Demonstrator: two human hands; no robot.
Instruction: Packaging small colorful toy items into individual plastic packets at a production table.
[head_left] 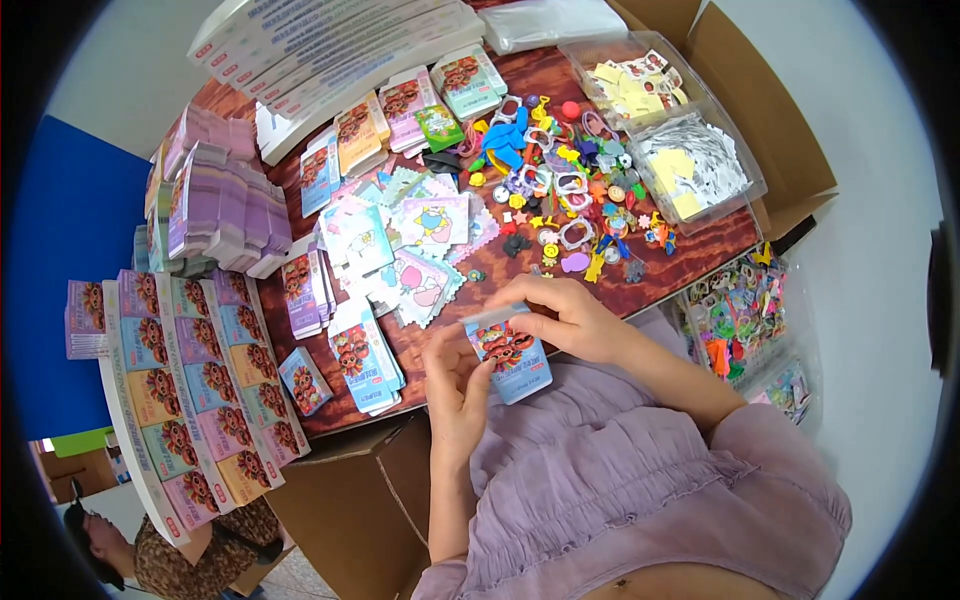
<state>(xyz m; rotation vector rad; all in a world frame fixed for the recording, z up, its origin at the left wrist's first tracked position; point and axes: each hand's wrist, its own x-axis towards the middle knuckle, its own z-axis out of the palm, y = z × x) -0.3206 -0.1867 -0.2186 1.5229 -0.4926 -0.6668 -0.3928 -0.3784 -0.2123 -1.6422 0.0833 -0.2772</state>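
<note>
A flat blue packet (522,381) printed with red cartoon figures is held upright just past the table's near edge. My left hand (456,378) grips its left side, thumb across the front. My right hand (572,318) pinches its top edge, where a pale strip stands up; what is inside the packet is hidden. Left of my hands, a stack of similar blue packets (362,358) lies on the table, with a single blue packet (305,381) beside it. Just beyond my hands is a heap of pastel cartoon cards (430,225), some with scalloped edges.
Small colourful plastic trinkets (575,185) spread across the red wood-patterned table (690,260). Clear plastic trays (755,180) at right hold paper slips. Printed boxes (200,400) and purple packets (225,205) stand at left. Cardboard boxes (350,495) flank the table. Another person (170,555) is at lower left.
</note>
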